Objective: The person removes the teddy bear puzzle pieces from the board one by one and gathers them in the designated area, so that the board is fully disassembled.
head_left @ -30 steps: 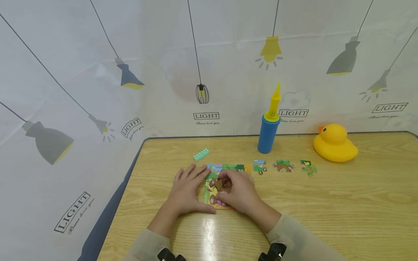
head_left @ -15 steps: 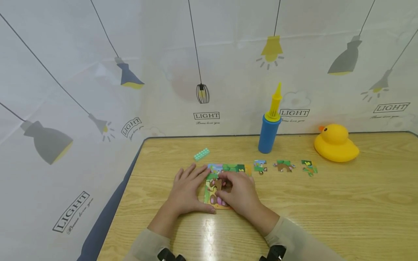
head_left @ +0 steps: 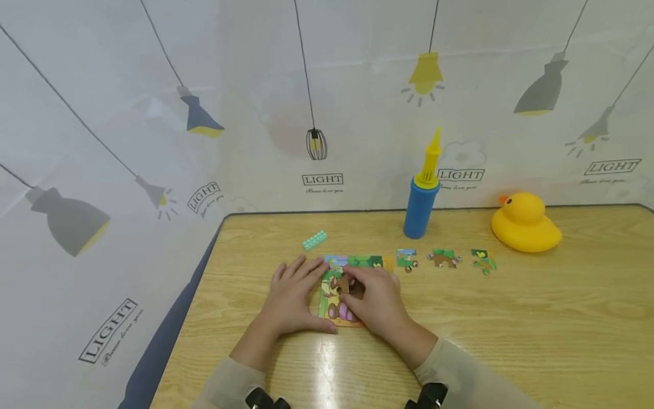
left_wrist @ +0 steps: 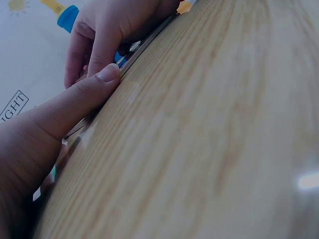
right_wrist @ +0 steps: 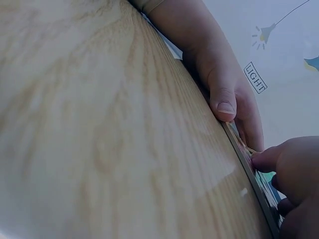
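A small jigsaw puzzle (head_left: 352,262) with a cartoon bear picture lies in its flat tray on the table. My left hand (head_left: 291,298) rests along its left side with fingers spread; in the left wrist view the thumb (left_wrist: 107,73) touches the tray's front edge. Over the middle of the picture, my right hand (head_left: 378,298) pinches a brown puzzle piece (head_left: 344,284) between thumb and forefinger, the piece tilted up. The right part of the puzzle is hidden under that hand. In the right wrist view the tray edge (right_wrist: 249,172) runs below both hands.
Three loose puzzle pieces lie in a row behind right: a blue-green one (head_left: 407,258), a brown one (head_left: 444,259) and a green one (head_left: 483,261). Farther back are a mint toy brick (head_left: 314,240), a blue-and-yellow hand pump (head_left: 422,204) and a yellow rubber duck (head_left: 526,224).
The brown piece has tilted and turned in my right fingers, and the right thumb has shifted slightly up the picture. My left hand has stayed in place.
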Demonstrator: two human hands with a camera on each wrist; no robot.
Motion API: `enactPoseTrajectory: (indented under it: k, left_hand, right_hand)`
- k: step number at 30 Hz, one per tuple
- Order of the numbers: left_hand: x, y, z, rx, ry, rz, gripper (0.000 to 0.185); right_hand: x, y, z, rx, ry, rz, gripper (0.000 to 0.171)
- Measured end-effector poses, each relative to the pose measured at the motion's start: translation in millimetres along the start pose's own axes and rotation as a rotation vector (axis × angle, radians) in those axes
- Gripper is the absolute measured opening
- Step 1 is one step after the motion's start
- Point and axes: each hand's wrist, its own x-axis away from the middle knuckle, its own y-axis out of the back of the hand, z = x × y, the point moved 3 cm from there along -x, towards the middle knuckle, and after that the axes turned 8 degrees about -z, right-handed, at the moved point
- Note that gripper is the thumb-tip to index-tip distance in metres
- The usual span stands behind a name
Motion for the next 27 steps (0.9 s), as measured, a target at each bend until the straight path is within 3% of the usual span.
enactPoseTrajectory:
  k: [10, 27]
  left_hand:
    - [-1.8, 2.4, -2.2, -0.01, -0.002, -0.005, 0.134]
    - [-1.4, -0.6, 1.4, 0.008, 0.009, 0.003, 0.137]
  right_hand:
    - [7, 8, -1, 0.073, 0.107, -0.084, 0.057]
    - [27, 39, -27, 0.056, 0.129, -0.116, 0.057]
